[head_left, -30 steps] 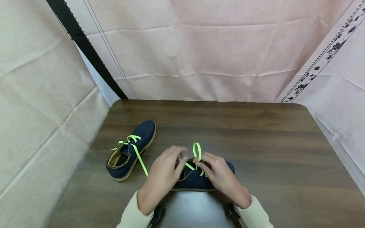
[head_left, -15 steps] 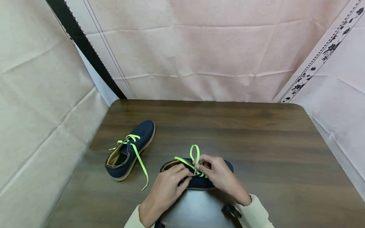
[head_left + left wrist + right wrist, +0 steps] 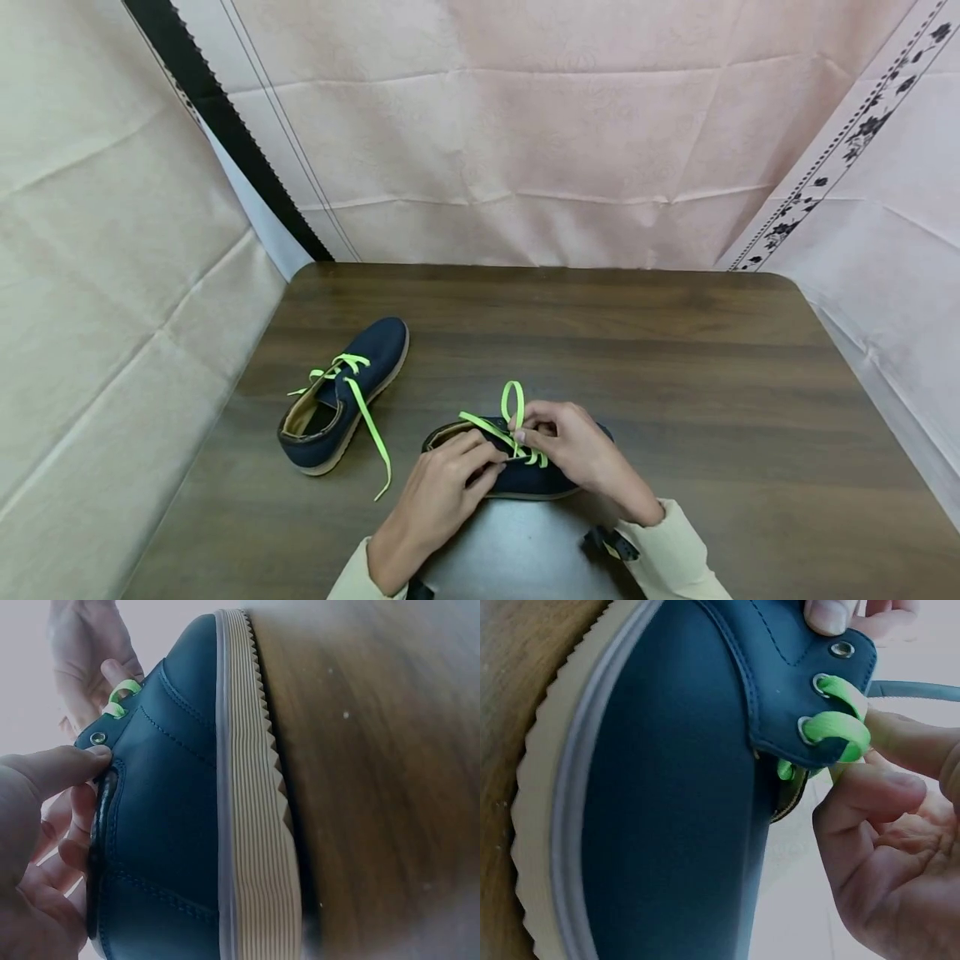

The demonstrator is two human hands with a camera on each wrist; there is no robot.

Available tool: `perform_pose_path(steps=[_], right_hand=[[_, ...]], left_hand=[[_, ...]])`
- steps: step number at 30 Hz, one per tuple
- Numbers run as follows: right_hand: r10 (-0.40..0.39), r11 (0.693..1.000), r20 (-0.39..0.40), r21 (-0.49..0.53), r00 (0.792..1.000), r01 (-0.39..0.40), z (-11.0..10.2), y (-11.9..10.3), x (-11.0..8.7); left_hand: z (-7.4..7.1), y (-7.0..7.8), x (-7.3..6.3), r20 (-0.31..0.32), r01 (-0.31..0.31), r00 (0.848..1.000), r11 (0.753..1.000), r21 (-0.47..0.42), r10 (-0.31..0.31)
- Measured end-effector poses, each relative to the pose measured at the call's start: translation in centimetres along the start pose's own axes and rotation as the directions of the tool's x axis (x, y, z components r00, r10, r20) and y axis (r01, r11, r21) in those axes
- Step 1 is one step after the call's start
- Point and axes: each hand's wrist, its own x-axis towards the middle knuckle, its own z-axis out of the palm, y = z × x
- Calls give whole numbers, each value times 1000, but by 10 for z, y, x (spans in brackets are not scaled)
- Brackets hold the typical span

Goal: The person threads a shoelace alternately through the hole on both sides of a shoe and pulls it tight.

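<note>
A navy shoe (image 3: 528, 483) with a pale ridged sole lies near the table's front, toe to the right. My left hand (image 3: 448, 483) grips the edge of its eyelet flap, the thumb (image 3: 82, 761) on the outside just below an uncovered metal eyelet (image 3: 98, 738) and fingers inside the opening. My right hand (image 3: 577, 446) pinches the neon green shoelace (image 3: 521, 400), which stands up in a loop above the fingertips. Another lace strand (image 3: 476, 419) slants back over the shoe's opening. In the right wrist view, the lace (image 3: 832, 726) passes through two lower eyelets.
A second navy shoe (image 3: 382, 350) stands at the left of the brown wooden table (image 3: 637, 333), one green lace end (image 3: 375, 437) trailing onto the tabletop. Patterned cloth (image 3: 525, 150) hangs behind the table. A smooth grey surface (image 3: 517, 550) lies between my forearms.
My left hand has come down from above the shoe's opening and taken hold of the eyelet flap. The right hand keeps its pinch on the lace; the loop stands slightly lower.
</note>
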Motion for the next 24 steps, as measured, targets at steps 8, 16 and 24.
perform_pose_path(steps=[8, 16, 24], right_hand=[[6, 1000, 7, -17, 1000, -6, 2, -1, -2], [41, 999, 55, -9, 998, -40, 0, -3, -1], [96, 994, 40, 44, 995, -97, 1, -4, -3]], left_hand=[[1, -2, 0, -6, -19, 1000, 1000, 8, 19], [1, -8, 1, -7, -144, 989, 988, 55, 145], [1, -12, 5, 56, -432, 899, 863, 262, 433]])
